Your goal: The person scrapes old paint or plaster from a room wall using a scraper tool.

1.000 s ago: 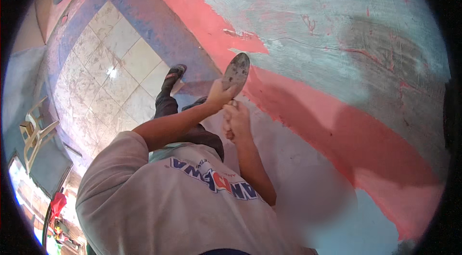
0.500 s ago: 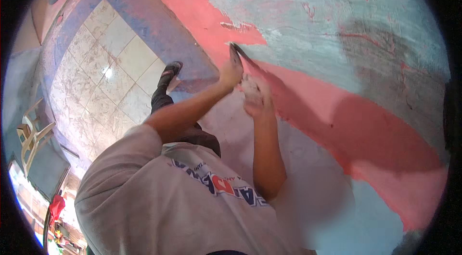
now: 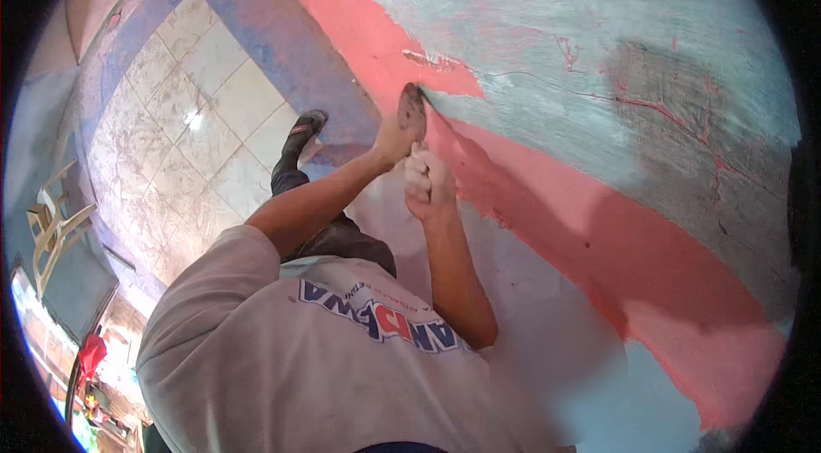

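Observation:
A flat, dark, worn blade-like tool [image 3: 412, 111] with a rounded end rests against or very close to the wall [image 3: 547, 17], at the ragged edge between pink and pale blue-green paint. My left hand [image 3: 395, 144] is closed around its side, fingers mostly hidden behind it. Just below, my right hand [image 3: 429, 185] makes a whitish, dusty fist where the tool's lower end runs in; the handle itself is hidden. Pink paint [image 3: 466, 87] lies around the tool's tip, and a thin crack runs off to the right across the wall.
My foot in a dark sandal [image 3: 310, 122] stands on the blue-purple floor border beside light tiles [image 3: 201, 68]. A pale plastic chair [image 3: 62, 235] is at the far left. Below it hangs something red [image 3: 92, 357]. Shadows of my arms fall on the wall.
Both hands have shifted slightly left and down with the tool, whose flat face now shows more. My right fist has come closer under my left hand. The view has shifted a little.

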Tool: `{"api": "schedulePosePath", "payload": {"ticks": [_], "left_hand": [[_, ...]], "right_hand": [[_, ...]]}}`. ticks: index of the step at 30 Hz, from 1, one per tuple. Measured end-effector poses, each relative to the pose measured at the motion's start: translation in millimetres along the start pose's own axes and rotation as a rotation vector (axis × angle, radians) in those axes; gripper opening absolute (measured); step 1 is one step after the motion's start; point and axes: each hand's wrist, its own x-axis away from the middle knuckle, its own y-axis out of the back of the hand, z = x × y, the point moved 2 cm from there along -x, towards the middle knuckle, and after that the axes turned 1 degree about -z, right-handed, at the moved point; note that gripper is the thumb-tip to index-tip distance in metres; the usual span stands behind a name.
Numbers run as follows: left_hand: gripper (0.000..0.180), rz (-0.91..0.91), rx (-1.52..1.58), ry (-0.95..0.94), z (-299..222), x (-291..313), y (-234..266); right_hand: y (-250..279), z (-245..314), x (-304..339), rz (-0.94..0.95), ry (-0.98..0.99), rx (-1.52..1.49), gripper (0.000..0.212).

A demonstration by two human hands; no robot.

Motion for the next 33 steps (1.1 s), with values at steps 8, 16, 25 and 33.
{"api": "schedulePosePath", "payload": {"ticks": [8, 16, 25, 33], "left_hand": [[0.039, -0.034, 0.045, 0.045, 13, -9, -8], [0.025, -0.104, 0.023, -0.127, 37, -17, 5], [0.034, -0.064, -0.105, -0.034, 18, -13, 0], [0.025, -0.184, 0.107, -0.396, -12, 13, -16]], "right_hand": [[2, 8, -32, -0.077, 0.014, -0.074, 0.005], [4, 2, -24, -0.122, -0.002, 0.091, 0.012], [37, -9, -36, -0.033, 0.301, 0.702, 0.010], [0, -1, -6, -0.114, 0.003, 0.094, 0.019]]}}
